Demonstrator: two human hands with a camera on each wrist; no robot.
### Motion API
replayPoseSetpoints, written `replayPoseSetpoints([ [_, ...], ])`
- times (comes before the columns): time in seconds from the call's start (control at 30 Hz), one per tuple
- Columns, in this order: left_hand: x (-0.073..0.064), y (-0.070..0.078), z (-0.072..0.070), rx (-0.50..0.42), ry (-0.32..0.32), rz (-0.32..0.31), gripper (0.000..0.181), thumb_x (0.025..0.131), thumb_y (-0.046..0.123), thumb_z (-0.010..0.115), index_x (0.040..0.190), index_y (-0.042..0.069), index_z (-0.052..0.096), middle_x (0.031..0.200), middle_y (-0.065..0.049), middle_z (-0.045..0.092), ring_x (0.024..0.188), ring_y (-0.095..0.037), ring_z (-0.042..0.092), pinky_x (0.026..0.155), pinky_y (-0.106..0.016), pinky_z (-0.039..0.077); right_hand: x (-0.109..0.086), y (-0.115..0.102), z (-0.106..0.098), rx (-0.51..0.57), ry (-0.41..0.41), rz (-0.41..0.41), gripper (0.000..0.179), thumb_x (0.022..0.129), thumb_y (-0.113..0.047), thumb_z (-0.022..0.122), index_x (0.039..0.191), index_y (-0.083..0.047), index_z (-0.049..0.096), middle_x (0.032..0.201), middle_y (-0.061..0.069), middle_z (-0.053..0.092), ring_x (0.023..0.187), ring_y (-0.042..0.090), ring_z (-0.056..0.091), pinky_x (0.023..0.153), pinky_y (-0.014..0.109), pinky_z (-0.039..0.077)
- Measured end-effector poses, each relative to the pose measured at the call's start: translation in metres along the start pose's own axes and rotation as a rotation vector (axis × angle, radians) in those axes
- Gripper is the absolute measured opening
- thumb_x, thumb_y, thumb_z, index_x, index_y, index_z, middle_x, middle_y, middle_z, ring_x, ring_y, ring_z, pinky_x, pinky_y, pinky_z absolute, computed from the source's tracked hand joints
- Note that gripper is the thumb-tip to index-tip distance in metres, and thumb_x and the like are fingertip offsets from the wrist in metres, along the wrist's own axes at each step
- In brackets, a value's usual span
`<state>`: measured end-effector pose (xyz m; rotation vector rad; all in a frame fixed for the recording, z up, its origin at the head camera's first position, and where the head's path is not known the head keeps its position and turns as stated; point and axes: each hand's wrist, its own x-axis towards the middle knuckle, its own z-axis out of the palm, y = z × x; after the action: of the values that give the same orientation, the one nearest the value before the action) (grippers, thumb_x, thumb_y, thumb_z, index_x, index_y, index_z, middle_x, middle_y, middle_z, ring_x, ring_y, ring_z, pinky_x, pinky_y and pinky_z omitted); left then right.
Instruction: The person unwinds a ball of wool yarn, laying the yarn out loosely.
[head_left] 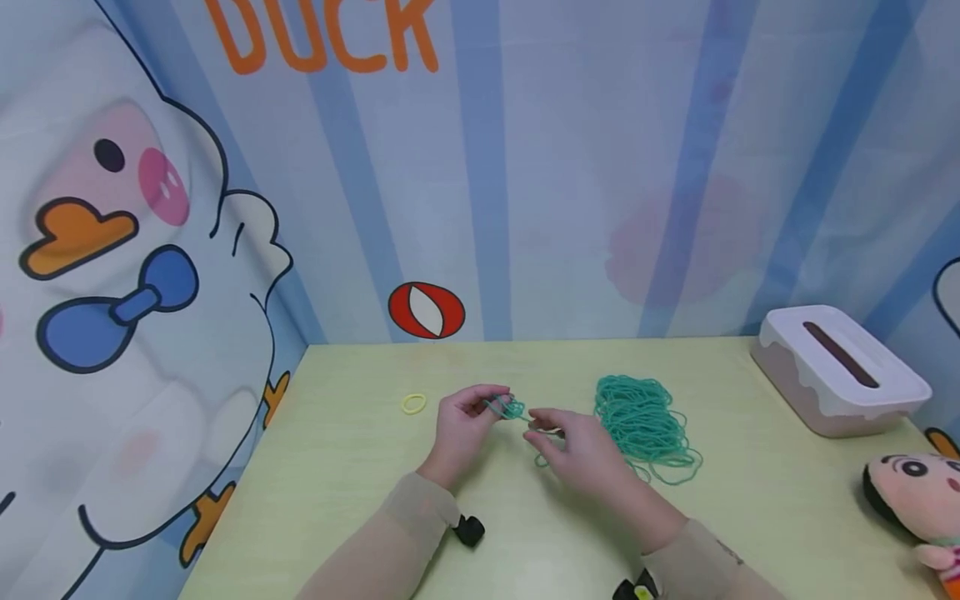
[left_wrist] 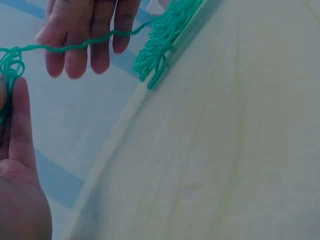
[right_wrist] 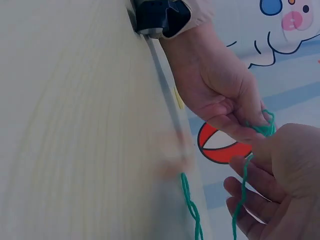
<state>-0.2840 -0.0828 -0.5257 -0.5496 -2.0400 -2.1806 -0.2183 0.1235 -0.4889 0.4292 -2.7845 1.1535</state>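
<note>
Between its thumb and fingertips, my left hand (head_left: 459, 433) pinches a small looped bundle of green yarn (head_left: 511, 407). From that bundle a single yarn strand (left_wrist: 75, 47) runs to my right hand (head_left: 583, 452), whose thumb and forefinger hold it while the other fingers lie behind it. The strand then trails down past the palm in the right wrist view. To the right of both hands lies the large loose skein of green yarn (head_left: 637, 417), its loops spreading toward the near side of the table. A small yellow ring (head_left: 413, 404) lies left of my left hand.
A tissue box (head_left: 847, 358) with a white lid stands at the right rear of the pale yellow table (head_left: 337, 500). A soft doll (head_left: 915, 492) sits at the right edge. Behind hangs a blue striped cloth (head_left: 555, 167) with duck prints.
</note>
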Motion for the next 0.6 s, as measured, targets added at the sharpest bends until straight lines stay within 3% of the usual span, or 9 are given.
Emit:
replayPoseSetpoints([
  [0.13,0.0,-0.001,0.0,0.013,0.012,-0.018,0.025,0.102,-0.001,0.074,0.122,-0.016,0.074,0.115,-0.031,0.079,0.085,-0.004,0.077,0.083,-0.025,0.066,0.002,-0.005,0.005,0.014,0.069,0.014,0.02,0.107,-0.021,0.074,0.122,-0.011,0.083,0.104,-0.002,0.085,0.097,0.019,0.081,0.081,0.035,0.065],
  [0.33,0.002,-0.004,0.001,0.012,0.04,-0.048,0.025,0.105,-0.005,0.065,0.127,-0.014,0.073,0.109,-0.021,0.082,0.082,-0.006,0.078,0.082,-0.027,0.067,-0.007,-0.001,-0.014,-0.011,0.208,-0.03,0.015,0.106,-0.015,0.075,0.116,-0.009,0.083,0.097,0.0,0.084,0.091,0.02,0.08,0.064,0.024,0.053],
  [0.47,0.002,-0.005,-0.001,0.015,0.041,-0.051,0.025,0.106,-0.001,0.065,0.127,-0.013,0.073,0.101,-0.01,0.083,0.078,-0.007,0.077,0.079,-0.027,0.067,-0.015,0.006,-0.031,-0.046,0.288,-0.083,0.014,0.105,-0.013,0.075,0.115,-0.007,0.083,0.095,0.001,0.083,0.087,0.022,0.08,0.062,0.023,0.053],
  [0.6,0.001,-0.005,-0.003,0.007,-0.027,-0.082,0.026,0.105,0.003,0.071,0.126,-0.013,0.074,0.095,0.0,0.081,0.077,-0.008,0.075,0.077,-0.026,0.067,-0.02,0.013,-0.049,-0.056,0.373,-0.12,0.013,0.104,-0.008,0.075,0.113,-0.006,0.083,0.095,0.004,0.084,0.084,0.023,0.08,0.065,0.026,0.059],
])
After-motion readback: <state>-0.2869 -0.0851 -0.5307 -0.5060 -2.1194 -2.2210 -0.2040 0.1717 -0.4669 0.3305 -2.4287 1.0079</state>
